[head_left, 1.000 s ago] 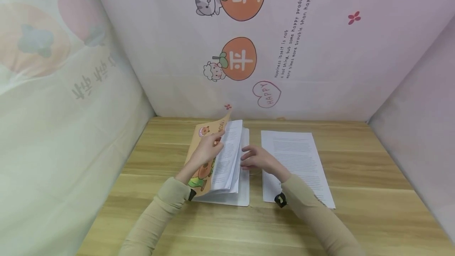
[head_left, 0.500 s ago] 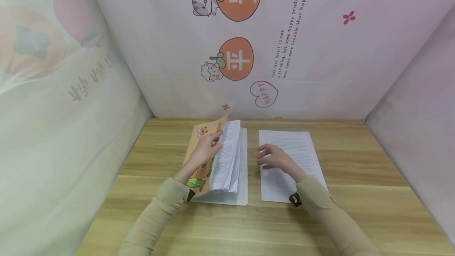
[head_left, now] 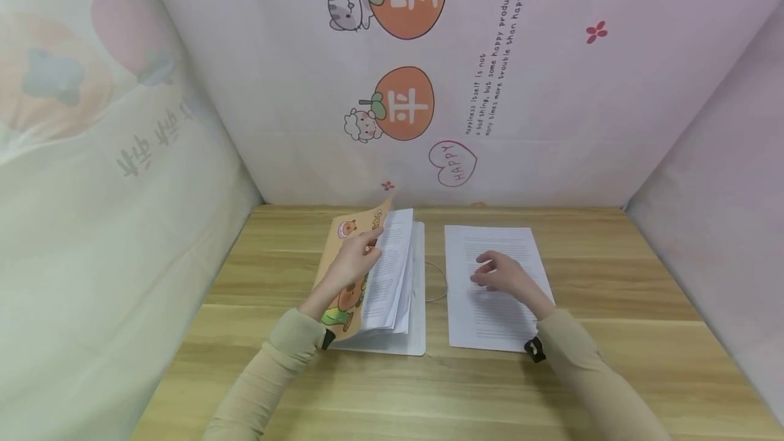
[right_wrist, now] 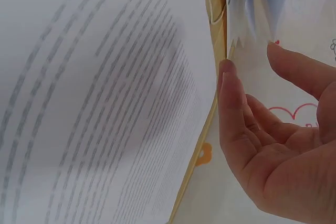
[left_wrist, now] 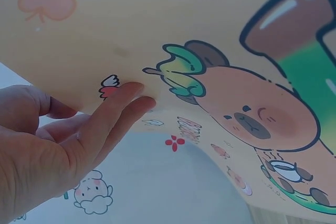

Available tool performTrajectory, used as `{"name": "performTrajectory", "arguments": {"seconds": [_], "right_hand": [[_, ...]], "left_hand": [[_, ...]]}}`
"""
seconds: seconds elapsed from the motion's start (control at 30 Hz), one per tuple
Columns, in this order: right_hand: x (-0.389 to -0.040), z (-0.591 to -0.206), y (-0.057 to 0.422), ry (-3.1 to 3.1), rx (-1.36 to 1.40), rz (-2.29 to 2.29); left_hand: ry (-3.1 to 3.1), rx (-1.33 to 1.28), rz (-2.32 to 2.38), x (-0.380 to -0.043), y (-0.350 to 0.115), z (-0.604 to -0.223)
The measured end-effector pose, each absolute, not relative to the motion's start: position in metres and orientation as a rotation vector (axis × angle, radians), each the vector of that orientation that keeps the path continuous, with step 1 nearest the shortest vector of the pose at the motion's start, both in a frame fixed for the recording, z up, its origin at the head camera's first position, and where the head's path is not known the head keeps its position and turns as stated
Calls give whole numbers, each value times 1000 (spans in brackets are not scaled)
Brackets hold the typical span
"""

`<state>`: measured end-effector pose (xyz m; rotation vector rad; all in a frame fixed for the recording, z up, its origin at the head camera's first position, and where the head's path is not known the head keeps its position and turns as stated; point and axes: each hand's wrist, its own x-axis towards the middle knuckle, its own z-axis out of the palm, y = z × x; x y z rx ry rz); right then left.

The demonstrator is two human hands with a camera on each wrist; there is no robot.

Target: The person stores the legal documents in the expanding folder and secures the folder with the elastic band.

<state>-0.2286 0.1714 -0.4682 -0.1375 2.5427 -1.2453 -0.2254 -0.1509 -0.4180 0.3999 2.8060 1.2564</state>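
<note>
My left hand (head_left: 355, 258) pinches the raised front cover of a folder (head_left: 339, 240) at its right edge, fingers outside and the thumb behind the cover. Cartoon capybaras decorate the orange cover, close up in the left wrist view, where fingers (left_wrist: 123, 108) lie against it. Between the covers stand several printed sheets (head_left: 390, 278), fanned slightly upward from the pale back cover. My right hand (head_left: 505, 276) hovers over a separate stack of printed paper (head_left: 499, 325), fingers loosely bent and nothing between them. The right wrist view shows this printed paper (right_wrist: 105, 103) beside the hand.
A thin cord loop (head_left: 437, 282) lies on the wooden table (head_left: 392, 393) between the folder and the paper stack. White cloth walls (head_left: 551, 121) with cartoon prints enclose the back and both sides.
My right hand has moved rightward from the folder's sheets to above the paper stack, uncovering the cord loop. My left hand stays on the raised cover.
</note>
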Motion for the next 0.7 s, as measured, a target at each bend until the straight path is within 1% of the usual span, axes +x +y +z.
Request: {"name": "performTrajectory", "arguments": {"seconds": [0.2,0.57,0.7], "right_hand": [[-227,-468,188,2570,-112,-1179],[-226,-471,216,2566,-79,-1203],[-225,-473,227,2612,-62,-1136]], "left_hand": [[2799,391,1268,-226,-151,-420],[2800,391,1267,-224,-151,-418],[2791,386,1262,-224,-151,-417]]}}
